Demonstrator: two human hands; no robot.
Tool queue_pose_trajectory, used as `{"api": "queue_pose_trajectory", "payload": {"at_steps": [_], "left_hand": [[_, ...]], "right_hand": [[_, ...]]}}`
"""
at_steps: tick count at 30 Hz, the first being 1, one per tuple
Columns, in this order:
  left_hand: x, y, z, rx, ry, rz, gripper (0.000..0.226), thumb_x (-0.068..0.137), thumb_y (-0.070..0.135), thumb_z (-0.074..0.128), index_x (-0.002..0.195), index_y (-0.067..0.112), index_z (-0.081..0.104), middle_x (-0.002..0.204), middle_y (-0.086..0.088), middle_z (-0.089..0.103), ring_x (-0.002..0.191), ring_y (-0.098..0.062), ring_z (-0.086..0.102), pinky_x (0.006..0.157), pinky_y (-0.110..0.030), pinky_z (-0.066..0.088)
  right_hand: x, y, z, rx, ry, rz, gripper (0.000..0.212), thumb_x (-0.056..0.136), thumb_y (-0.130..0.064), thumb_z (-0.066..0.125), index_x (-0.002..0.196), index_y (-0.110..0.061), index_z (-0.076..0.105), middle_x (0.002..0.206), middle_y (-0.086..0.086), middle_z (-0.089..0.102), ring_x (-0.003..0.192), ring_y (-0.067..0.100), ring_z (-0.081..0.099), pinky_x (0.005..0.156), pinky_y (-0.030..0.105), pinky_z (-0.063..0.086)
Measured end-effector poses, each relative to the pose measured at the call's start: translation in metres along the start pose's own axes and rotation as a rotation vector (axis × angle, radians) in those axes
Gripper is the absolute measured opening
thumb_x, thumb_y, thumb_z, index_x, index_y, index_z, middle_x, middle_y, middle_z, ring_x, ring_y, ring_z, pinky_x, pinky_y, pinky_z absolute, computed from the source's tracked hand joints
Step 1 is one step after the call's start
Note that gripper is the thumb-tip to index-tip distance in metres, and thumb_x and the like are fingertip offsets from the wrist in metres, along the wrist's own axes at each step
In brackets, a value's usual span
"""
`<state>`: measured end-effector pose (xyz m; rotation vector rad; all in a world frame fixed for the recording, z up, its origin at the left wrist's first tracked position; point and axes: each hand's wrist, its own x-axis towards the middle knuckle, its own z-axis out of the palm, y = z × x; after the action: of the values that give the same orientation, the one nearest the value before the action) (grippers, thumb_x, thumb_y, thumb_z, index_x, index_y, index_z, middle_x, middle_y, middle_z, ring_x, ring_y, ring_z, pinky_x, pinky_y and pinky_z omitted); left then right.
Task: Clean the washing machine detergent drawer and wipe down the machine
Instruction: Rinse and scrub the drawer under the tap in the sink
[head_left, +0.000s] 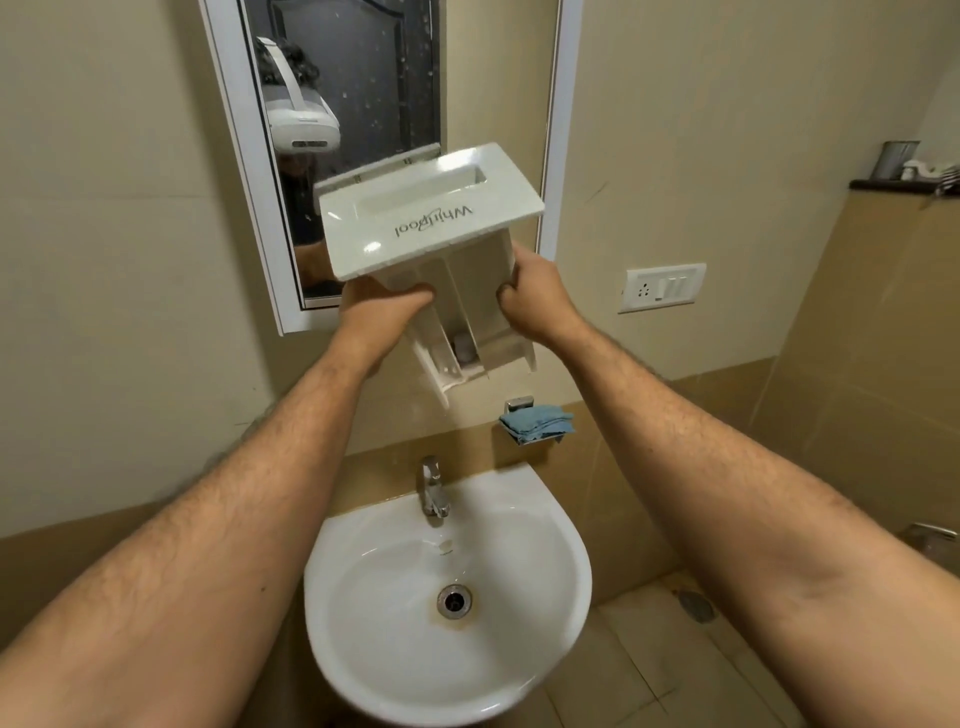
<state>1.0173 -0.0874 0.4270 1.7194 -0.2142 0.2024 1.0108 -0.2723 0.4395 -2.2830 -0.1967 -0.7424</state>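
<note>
Detergent drawer (431, 228), reading "Whirlpool" upside down, is gripped by my left hand (382, 306) and right hand (535, 296) fingers above the sink (545, 623).

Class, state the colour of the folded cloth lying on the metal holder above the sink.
Blue. The folded cloth shows best in the head view, the only one.

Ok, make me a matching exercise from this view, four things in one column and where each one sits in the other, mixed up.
Things:
1. detergent drawer
2. blue cloth
3. tap
4. switch plate

Places:
A. on the chrome wall holder
B. at the back rim of the washbasin
C. on the wall right of the mirror
D. held up in both hands, left hand and right hand

Pairs: 1-D, 2-A, 3-B, 4-C
</note>
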Motion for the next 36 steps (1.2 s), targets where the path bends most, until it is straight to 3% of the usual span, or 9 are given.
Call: {"api": "queue_pose_trajectory", "payload": {"at_steps": [4,9,14,16,21,25,29,33,36], "left_hand": [[-0.004,0.004,-0.001,0.022,0.003,0.002,0.047,0.087,0.031,0.071,0.130,0.018,0.057,0.113,0.011,0.056,0.109,-0.007,0.052,0.064,-0.008,0.036],[-0.004,0.018,-0.005,-0.033,0.028,0.095,0.046,0.086,0.024,0.073,0.126,0.022,0.048,0.112,0.012,0.052,0.112,-0.006,0.050,0.085,-0.015,0.042],[-0.014,-0.018,-0.004,0.073,-0.038,-0.107,0.046,0.086,0.037,0.070,0.126,0.017,0.061,0.128,-0.001,0.061,0.122,-0.019,0.054,0.100,-0.030,0.042],[-0.015,-0.020,-0.004,0.086,-0.033,-0.118,0.045,0.088,0.038,0.068,0.127,0.017,0.060,0.131,-0.002,0.058,0.124,-0.019,0.051,0.095,-0.027,0.039],[-0.005,0.000,-0.009,-0.024,0.012,0.137,0.043,0.083,0.021,0.076,0.123,0.022,0.061,0.120,0.005,0.064,0.111,-0.008,0.058,0.078,-0.011,0.044],[-0.008,-0.015,-0.008,0.022,-0.017,0.118,0.037,0.083,0.019,0.074,0.118,0.021,0.062,0.112,0.005,0.065,0.107,-0.010,0.061,0.083,-0.017,0.050],[-0.012,-0.018,-0.007,0.014,-0.018,0.131,0.032,0.086,0.021,0.072,0.116,0.026,0.061,0.110,0.016,0.058,0.105,-0.003,0.055,0.072,0.000,0.041],[-0.024,-0.033,-0.009,0.075,-0.051,-0.005,0.036,0.088,0.026,0.069,0.123,0.022,0.061,0.124,0.003,0.059,0.114,-0.012,0.052,0.091,-0.019,0.040],[-0.026,-0.042,-0.008,0.045,-0.034,-0.013,0.039,0.087,0.025,0.071,0.124,0.020,0.061,0.122,0.002,0.061,0.122,-0.020,0.055,0.093,-0.021,0.042]], "right_hand": [[-0.003,-0.001,-0.002,0.006,0.013,-0.006,0.045,0.089,0.003,0.049,0.130,-0.014,0.058,0.121,0.007,0.067,0.111,0.019,0.059,0.085,0.023,0.044],[0.003,-0.010,-0.013,0.008,0.058,-0.042,0.046,0.089,0.004,0.050,0.130,-0.014,0.058,0.120,0.007,0.067,0.107,0.015,0.057,0.089,0.027,0.049],[-0.022,0.011,0.012,-0.022,-0.057,0.017,0.044,0.090,0.003,0.049,0.130,-0.013,0.057,0.121,0.007,0.066,0.113,0.021,0.059,0.087,0.027,0.048],[-0.024,0.011,0.014,-0.028,-0.048,0.014,0.044,0.090,0.003,0.048,0.130,-0.013,0.056,0.121,0.007,0.066,0.112,0.021,0.059,0.085,0.023,0.045],[-0.015,-0.003,0.001,0.012,0.037,-0.013,0.045,0.091,0.001,0.051,0.132,-0.017,0.055,0.120,0.004,0.066,0.105,0.010,0.055,0.087,0.024,0.047],[-0.027,0.000,0.006,-0.027,-0.026,-0.005,0.045,0.091,0.002,0.051,0.132,-0.015,0.054,0.123,0.007,0.065,0.116,0.022,0.058,0.095,0.032,0.050],[-0.035,0.000,0.009,-0.036,0.055,0.004,0.041,0.090,0.005,0.049,0.129,-0.008,0.053,0.122,0.012,0.064,0.112,0.024,0.058,0.085,0.024,0.046],[-0.048,0.004,0.021,-0.029,-0.040,0.040,0.045,0.091,0.002,0.051,0.132,-0.014,0.053,0.124,0.008,0.064,0.114,0.020,0.058,0.097,0.033,0.050],[-0.055,0.007,0.026,-0.027,-0.044,0.067,0.043,0.092,0.002,0.050,0.132,-0.014,0.054,0.124,0.009,0.064,0.116,0.025,0.059,0.092,0.031,0.050]]}}
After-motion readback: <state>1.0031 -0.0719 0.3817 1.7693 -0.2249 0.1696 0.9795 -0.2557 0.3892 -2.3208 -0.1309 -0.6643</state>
